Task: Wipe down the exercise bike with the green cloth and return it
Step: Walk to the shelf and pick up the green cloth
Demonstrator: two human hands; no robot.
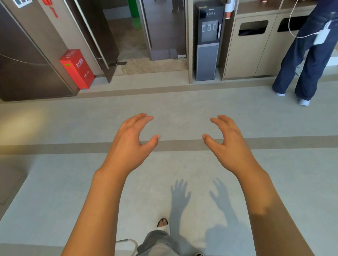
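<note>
- Left hand [131, 139] and right hand [227, 143] hover empty over the pale grey floor [184, 109], fingers loosely spread apart.
- Beyond the hands stand a red metal box [77, 68] and a dark water dispenser [207, 39].
- The green cloth and exercise bike cannot be seen.

Left hand [131, 139], right hand [227, 139] outstretched, fingers loosely curved, holding nothing

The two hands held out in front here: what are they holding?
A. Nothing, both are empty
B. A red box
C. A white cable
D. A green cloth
A. The left hand and right hand hover over the bare floor with fingers loosely spread, and nothing lies between fingers and thumb of either.
</note>
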